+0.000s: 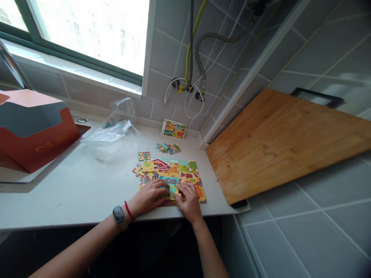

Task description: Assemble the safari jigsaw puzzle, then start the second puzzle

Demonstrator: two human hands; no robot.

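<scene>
A colourful cartoon-animal jigsaw puzzle (189, 175) lies on the white counter, largely joined up. My left hand (153, 196) rests over its lower left part, fingers stretched out and thumb apart, covering some of the picture. At the lower middle, my right hand (189, 202) has its thumb and fingertips about a small puzzle piece (175, 190), which touches the surface of the puzzle. Loose puzzle pieces (147, 166) overlap the upper left corner, with another loose piece (144, 156) just above. Behind the puzzle sits a small heap of pieces (168, 148).
A picture card (174, 129) leans against the tiled wall. Left of it are a clear plastic bag (116, 125) and an orange-red box (43, 143). A wooden board (290, 143) stands at the right. The counter's front edge (87, 224) runs just below my hands.
</scene>
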